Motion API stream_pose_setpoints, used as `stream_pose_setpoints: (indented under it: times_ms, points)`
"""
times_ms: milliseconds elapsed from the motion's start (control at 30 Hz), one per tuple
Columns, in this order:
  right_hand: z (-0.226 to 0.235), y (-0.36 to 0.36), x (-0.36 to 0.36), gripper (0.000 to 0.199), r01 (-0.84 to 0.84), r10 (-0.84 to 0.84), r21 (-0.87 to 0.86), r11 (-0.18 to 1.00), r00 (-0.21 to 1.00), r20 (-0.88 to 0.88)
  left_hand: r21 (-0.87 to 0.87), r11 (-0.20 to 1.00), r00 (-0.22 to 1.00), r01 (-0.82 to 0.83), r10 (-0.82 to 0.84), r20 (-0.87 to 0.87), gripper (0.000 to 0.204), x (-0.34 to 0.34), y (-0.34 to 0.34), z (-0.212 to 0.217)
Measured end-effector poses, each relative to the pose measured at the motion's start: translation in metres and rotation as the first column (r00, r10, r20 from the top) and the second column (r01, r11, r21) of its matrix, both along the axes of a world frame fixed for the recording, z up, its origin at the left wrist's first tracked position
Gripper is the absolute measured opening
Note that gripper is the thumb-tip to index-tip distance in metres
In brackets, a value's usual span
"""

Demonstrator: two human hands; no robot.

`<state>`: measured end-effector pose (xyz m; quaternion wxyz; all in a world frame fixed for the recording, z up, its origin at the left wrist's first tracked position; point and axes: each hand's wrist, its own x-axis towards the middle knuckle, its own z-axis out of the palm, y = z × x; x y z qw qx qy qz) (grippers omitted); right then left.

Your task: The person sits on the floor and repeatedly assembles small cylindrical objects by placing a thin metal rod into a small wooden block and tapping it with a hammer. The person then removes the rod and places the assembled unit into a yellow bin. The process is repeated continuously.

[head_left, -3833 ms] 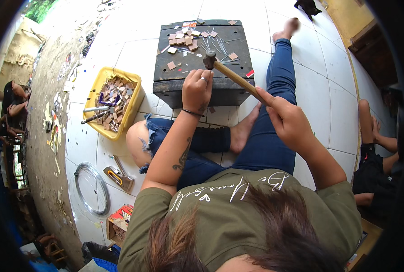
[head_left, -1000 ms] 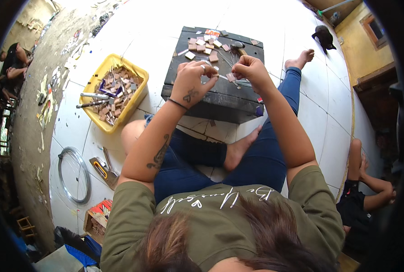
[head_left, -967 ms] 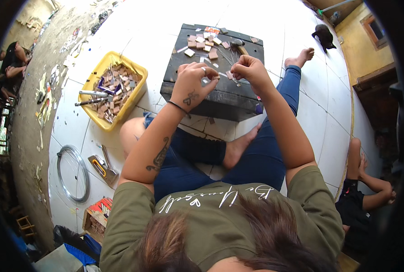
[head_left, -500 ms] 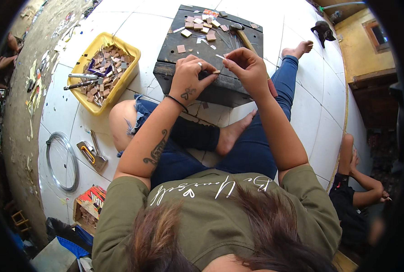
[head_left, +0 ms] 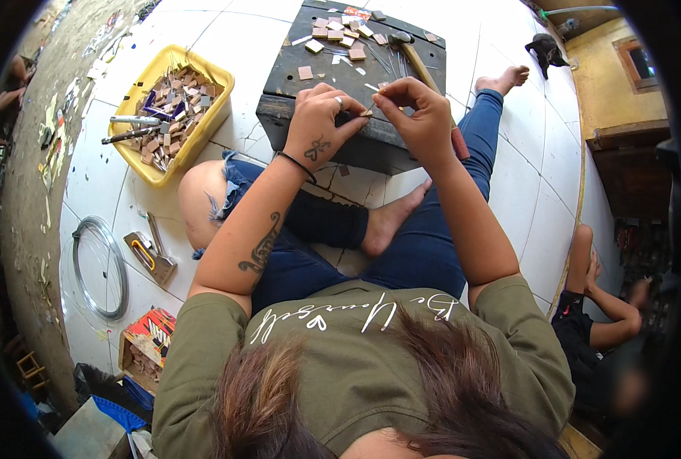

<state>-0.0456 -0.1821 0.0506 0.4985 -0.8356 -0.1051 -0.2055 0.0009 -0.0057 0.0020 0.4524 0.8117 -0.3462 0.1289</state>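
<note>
Over the near edge of a dark wooden box (head_left: 279,84), my left hand (head_left: 321,115) pinches a small brown block (head_left: 366,113) between thumb and fingertips. Just to its right, my right hand (head_left: 420,115) has its thumb and forefinger pressed together around a thin piece, possibly wire, directed at the block. Its exact kind is too fine to make out. On the box top lie several small square tiles (head_left: 336,34), brown and cream, with thin wires (head_left: 386,63) beside them. A hammer (head_left: 418,63) rests there too, its red grip passing behind my right hand.
Left of the box, a yellow basket (head_left: 228,88) holds many small blocks and pens. A wire coil (head_left: 118,283), a staple gun (head_left: 147,258) and a red carton (head_left: 153,333) sit on the tiles. A black cat (head_left: 545,52) is far right; another person (head_left: 615,314) sits lower right.
My right fingertips have come down closer to the block in my left hand. The white sliver near my right fingertips is less visible. The view has shifted slightly.
</note>
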Motion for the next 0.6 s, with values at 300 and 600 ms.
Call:
stream_pose_setpoints:
  times_ms: [300, 600]
  points:
    - [0.0039, -0.0006, 0.0009, 0.01, -0.02, 0.021, -0.051, 0.998, 1.0, 0.018, 0.001, 1.0, 1.0, 0.0, 0.0, -0.002, 0.014, -0.0001, -0.0001, -0.0005]
    - [0.0043, 0.0002, 0.0015, 0.009, -0.026, 0.028, -0.057, 0.998, 0.999, 0.026, -0.004, 1.0, 1.0, 0.006, -0.006, 0.011, 0.014, 0.0005, 0.0, -0.0011]
